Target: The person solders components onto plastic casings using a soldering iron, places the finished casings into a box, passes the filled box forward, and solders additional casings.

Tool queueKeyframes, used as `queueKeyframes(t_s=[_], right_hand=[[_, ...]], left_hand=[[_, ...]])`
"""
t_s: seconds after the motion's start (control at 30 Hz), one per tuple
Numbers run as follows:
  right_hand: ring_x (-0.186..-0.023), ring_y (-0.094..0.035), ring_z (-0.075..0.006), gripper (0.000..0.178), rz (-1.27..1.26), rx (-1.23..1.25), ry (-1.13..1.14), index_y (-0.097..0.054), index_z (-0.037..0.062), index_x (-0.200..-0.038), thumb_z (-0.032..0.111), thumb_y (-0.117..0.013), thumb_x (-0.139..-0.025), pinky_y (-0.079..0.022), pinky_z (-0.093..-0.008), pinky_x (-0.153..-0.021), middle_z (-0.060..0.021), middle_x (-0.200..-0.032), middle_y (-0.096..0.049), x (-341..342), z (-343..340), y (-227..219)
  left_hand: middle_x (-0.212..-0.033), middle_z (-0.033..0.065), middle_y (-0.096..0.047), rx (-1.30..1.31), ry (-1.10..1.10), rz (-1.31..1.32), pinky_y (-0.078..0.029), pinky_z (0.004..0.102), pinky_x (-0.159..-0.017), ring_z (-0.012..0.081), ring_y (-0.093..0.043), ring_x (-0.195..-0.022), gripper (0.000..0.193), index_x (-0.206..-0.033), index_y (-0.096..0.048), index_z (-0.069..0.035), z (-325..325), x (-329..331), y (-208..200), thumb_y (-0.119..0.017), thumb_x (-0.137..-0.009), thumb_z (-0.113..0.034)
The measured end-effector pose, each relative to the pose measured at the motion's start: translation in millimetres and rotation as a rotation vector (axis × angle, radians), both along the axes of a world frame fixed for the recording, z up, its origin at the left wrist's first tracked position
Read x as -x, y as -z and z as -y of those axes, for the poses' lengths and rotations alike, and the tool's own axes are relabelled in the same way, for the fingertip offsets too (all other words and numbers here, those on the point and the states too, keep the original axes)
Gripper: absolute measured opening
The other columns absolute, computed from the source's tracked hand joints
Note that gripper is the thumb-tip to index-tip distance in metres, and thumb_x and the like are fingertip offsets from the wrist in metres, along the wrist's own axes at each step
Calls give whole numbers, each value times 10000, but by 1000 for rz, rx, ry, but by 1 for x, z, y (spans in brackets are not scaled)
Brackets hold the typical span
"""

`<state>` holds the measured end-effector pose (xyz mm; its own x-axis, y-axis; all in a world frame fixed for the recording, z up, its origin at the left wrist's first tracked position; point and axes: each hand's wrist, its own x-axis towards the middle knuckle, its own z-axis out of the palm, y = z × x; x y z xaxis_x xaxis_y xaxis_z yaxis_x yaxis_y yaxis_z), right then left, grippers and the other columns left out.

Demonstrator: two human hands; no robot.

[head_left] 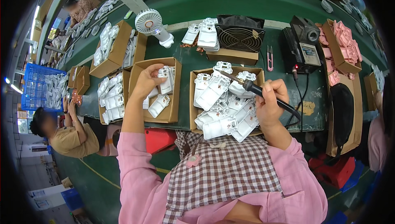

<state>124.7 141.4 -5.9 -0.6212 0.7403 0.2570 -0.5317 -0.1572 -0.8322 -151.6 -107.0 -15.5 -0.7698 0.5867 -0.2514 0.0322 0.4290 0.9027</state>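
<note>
A slim white casing (166, 82), slightly tilted, sits in the left hand (147, 81) at an open box (175, 96). A black-handled iron (253, 88) slants in the right hand (270, 104), metal tip (231, 76) pointing leftward over heaped casings (215, 93).

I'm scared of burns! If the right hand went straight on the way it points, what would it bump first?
Probably the white plastic casings piled in the brown cardboard box. The black-handled soldering iron in the right hand leads, its front end over them, but depth is unclear.
</note>
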Motion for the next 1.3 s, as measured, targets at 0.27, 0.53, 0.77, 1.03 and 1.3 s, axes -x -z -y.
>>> queueKeyframes(t_s=[0.27, 0.53, 0.77, 1.03, 1.3], right_hand=[[-460, -419, -45, 156, -14, 15, 2, -449, 47, -784, 100, -549, -891, -339, -187, -427, -18, -629, -487, -2, 1, 0], [-475, -424, -35, 139, -47, 24, -35, -459, 46, -784, 67, -543, -893, -347, -186, -442, -10, -618, -502, -1, -2, 5], [-439, -346, -45, 181, 10, 3, 12, -406, 60, -741, 78, -516, -884, -276, -189, -387, -12, -589, -431, 1, 1, -4], [-458, -437, -45, 150, 5, 55, 15, -462, 47, -782, 96, -563, -882, -352, -189, -417, -16, -639, -508, -2, 1, 0], [-450, -408, -40, 152, -39, 43, 2, -450, 48, -771, 81, -549, -881, -328, -182, -408, -15, -628, -498, 0, 1, -1]], left_hand=[[-1162, 116, -502, -22, 66, -21, -474, 272, -814, 171, -554, -924, 649, -1288, -428, -23, -2, -7, 1, -650, -691, 105], [-898, 150, -633, 507, 83, -488, -487, 330, -763, 257, -627, -846, 381, -1051, -582, 11, 27, -29, -21, -710, -704, -79], [-848, 191, -653, 811, 298, -445, -488, 397, -731, 345, -634, -836, 365, -962, -642, -8, 28, -61, -28, -774, -645, -131], [-665, 84, -575, 531, 204, -291, -428, 321, -571, 161, -540, -617, 259, -864, -611, 41, 59, -23, -19, -759, -681, -69], [-774, 12, -612, 136, 32, 52, -403, 203, -469, 53, -527, -584, 341, -1079, -556, 19, 3, -28, -35, -692, -784, -83]])
